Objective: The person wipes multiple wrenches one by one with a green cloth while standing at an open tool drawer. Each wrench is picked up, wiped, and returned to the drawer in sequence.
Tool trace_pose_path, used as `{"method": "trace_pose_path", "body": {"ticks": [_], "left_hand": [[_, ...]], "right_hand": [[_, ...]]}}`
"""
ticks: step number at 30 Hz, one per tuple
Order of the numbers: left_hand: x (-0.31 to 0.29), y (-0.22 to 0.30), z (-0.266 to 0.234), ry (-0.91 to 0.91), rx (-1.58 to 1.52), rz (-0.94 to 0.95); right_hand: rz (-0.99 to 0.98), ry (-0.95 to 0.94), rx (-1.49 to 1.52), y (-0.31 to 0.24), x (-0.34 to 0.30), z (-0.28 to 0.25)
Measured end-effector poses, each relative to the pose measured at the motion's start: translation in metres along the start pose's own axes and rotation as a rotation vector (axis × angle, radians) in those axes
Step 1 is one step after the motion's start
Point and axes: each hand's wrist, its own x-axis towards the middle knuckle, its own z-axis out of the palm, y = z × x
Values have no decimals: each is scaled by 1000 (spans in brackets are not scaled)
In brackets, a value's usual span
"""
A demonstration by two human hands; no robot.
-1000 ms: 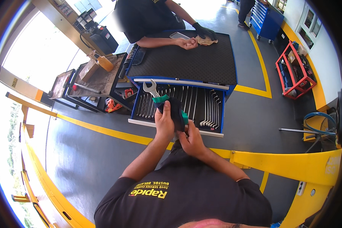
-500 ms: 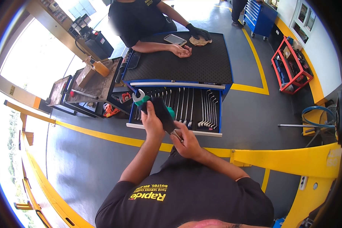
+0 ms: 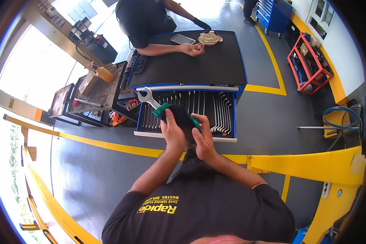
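Note:
A large silver open-end wrench [image 3: 149,99] juts up and to the left from a black cloth with green edges [image 3: 179,116], held above the drawer's front. My left hand [image 3: 173,133] is closed round the cloth and the wrench shaft inside it, thumb on top. My right hand [image 3: 203,140] grips the cloth's right side, its fingers bent over the green edge. The cloth and my hands hide most of the shaft. Beneath them, an open drawer [image 3: 183,137] holds several silver wrenches [image 3: 223,112] in rows.
The blue tool cabinet has a black top [image 3: 191,67] bearing a phone [image 3: 182,39] and a tan rag [image 3: 210,38]. A co-worker's bare hand [image 3: 192,49] rests there. Left stands a cart [image 3: 117,87]; right, a red cart [image 3: 309,65] and a yellow lift arm [image 3: 305,166].
My right hand has moved from the wrench's lower end up onto the cloth. More of the wrench's jaw end is bare. The co-worker's gloved hand has left the tan rag.

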Motion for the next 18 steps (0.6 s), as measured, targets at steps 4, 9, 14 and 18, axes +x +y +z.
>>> {"method": "trace_pose_path", "body": {"ticks": [4,9,14,18], "left_hand": [[-16,-35,-18,-359,164,48],[3,-13,-37,-678,686,174],[-14,7,-40,-977,1010,64],[-15,7,-56,-1073,772,-174]], "right_hand": [[91,-8,258,-18,11,4],[291,-268,235,-10,45,-24],[311,-92,351,-22,63,-42],[275,22,657,-23,66,-46]]}}
